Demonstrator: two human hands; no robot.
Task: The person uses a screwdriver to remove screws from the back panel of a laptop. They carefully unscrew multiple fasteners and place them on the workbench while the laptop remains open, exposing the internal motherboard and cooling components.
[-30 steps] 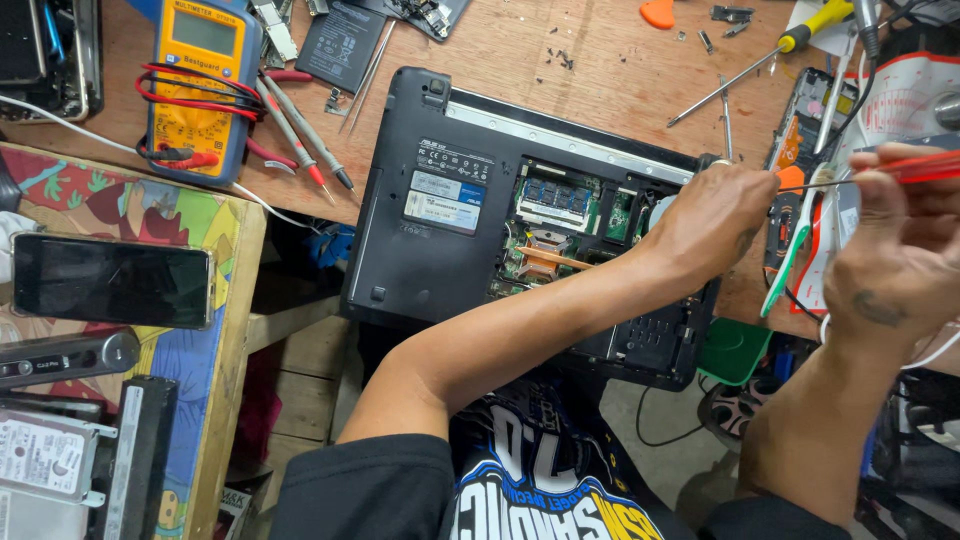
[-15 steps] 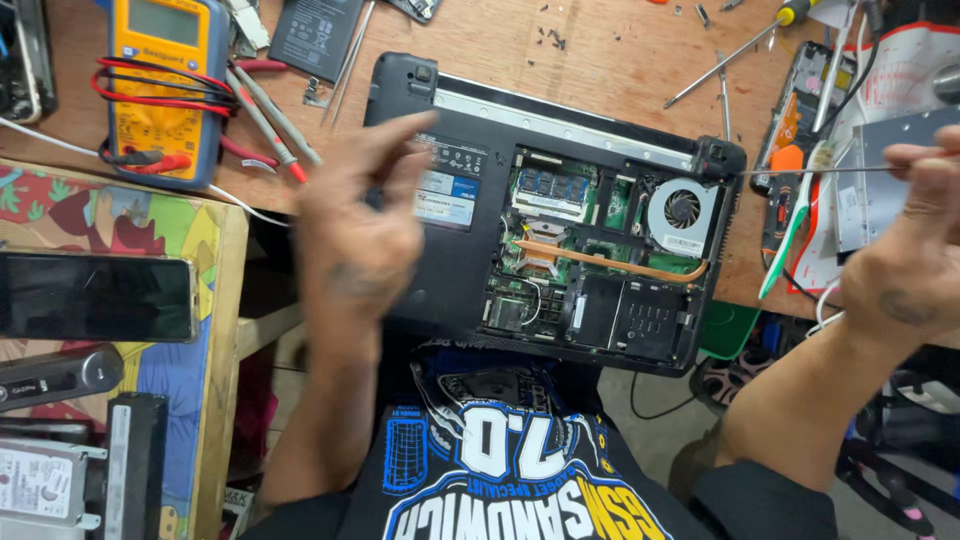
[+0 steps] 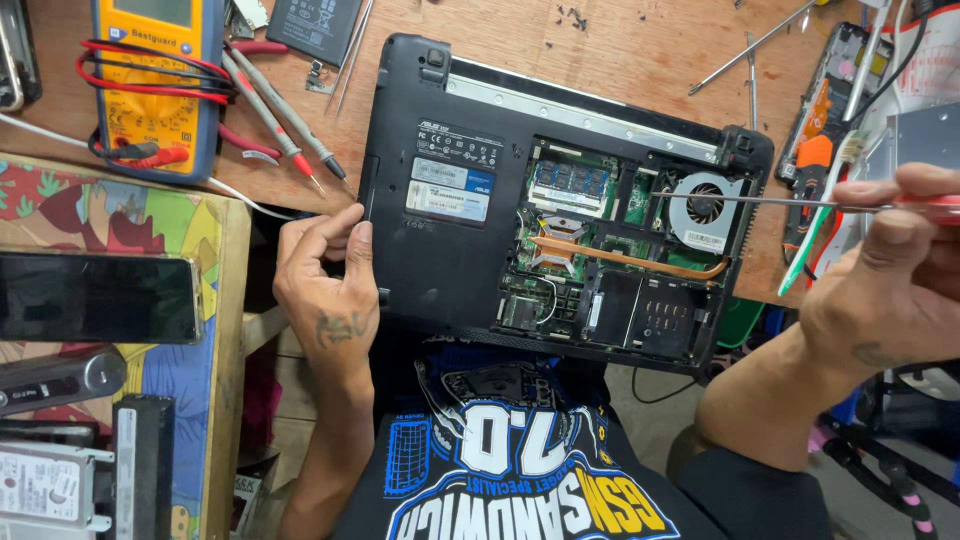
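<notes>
We have a black laptop [image 3: 450,260] lying upside down on the wooden bench [image 3: 600,50], its near edge hanging over towards our lap. The left half of its underside is plain black plastic with a few white and blue stickers. The right half has its cover off, so the green circuit board [image 3: 570,215] shows, with a memory card near the top, a copper pipe [image 3: 630,260] running slantwise across to the round fan [image 3: 705,205] at the right corner, and two empty black bays along the near edge.

Our left hand [image 3: 325,285] rests at the laptop's left edge, fingers curled loosely against the side of the case; we cannot tell whether it truly grips it. Our right hand [image 3: 890,290] is clenched around a screwdriver [image 3: 780,202] with a red handle, whose long thin shaft lies level, its tip just above the board beside the fan.

A yellow meter [image 3: 150,85] with red and black leads lies at the bench's far left. A dark phone [image 3: 95,297] lies on the painted table [image 3: 215,260] beside us.
</notes>
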